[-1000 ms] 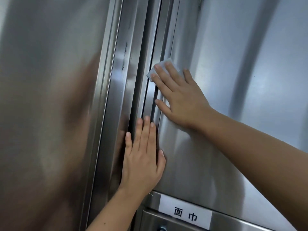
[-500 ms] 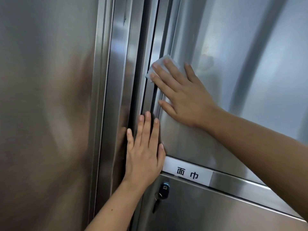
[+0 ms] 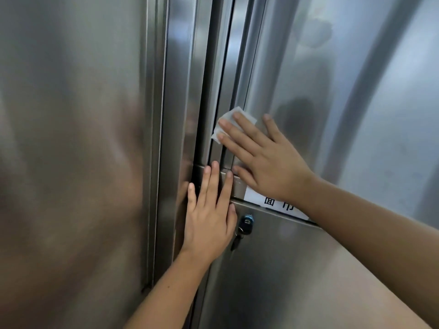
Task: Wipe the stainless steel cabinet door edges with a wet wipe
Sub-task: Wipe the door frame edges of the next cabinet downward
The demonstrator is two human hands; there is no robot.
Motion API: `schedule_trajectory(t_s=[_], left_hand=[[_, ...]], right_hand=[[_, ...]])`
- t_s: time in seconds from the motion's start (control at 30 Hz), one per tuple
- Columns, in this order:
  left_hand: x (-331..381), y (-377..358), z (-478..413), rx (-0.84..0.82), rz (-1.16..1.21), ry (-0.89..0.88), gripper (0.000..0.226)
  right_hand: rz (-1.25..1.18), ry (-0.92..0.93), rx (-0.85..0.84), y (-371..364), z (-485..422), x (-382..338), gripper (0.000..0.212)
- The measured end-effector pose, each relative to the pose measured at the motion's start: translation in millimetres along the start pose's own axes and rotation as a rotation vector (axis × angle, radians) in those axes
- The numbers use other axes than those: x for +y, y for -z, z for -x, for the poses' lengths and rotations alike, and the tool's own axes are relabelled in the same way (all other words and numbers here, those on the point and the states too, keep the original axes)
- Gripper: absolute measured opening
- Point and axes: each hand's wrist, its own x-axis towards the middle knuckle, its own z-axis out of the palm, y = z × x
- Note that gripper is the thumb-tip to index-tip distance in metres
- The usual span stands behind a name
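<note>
On your far left stands a broad brushed stainless steel panel [image 3: 71, 162], and just right of it runs the vertical steel frame channel [image 3: 180, 91] with its dark seam. Your left hand [image 3: 210, 219] lies flat over that seam near the lower door's corner, fingers straight and nearly together, holding nothing, only bracing. Beside it a small dark key with a blue cap [image 3: 245, 222] hangs in the lock of the lower steel door [image 3: 285, 269]; mind you do not knock it. Your right hand [image 3: 266, 162] rests with spread, flat fingers pressing the thin white folded wet wipe [image 3: 234, 119] against the grooved left edge of the upper stainless steel cabinet door [image 3: 332, 103], just above the white paper label with black characters [image 3: 280, 205]. The wipe looks light, limp and damp, so it will likely bunch or slip on slick steel; pin it under your fingertips rather than pinching a corner, and press it into the groove. The door itself seems rigid and will take firm pressure.
</note>
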Motion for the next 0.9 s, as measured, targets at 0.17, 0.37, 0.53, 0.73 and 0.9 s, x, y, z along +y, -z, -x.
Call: schedule_trajectory(t_s=[0.17,0.37,0.53,0.73,0.9], left_hand=[[-5.0,0.7,17.1,-0.064,0.039,-0.010,0.055],[-9.2,1.1,25.4,-0.132,0.002,-0.014,0.058],[-6.8,0.0,26.9,-0.138,-0.007,0.005,0.059],[-6.6,-0.9,31.3,-0.133,0.045,0.025,0.058],[-9.7,1.0,32.2,-0.152,0.028,0.001,0.058]], right_hand=[[0.064,0.051,-0.065,-5.7,14.0,-18.1,0.058],[0.110,0.168,-0.023,0.4,-2.5,17.2,0.053],[0.049,0.025,0.108,10.7,-19.8,30.2,0.054],[0.243,0.134,-0.005,-14.5,20.8,-23.6,0.057],[0.255,0.178,0.018,-13.1,15.5,-9.6,0.052]])
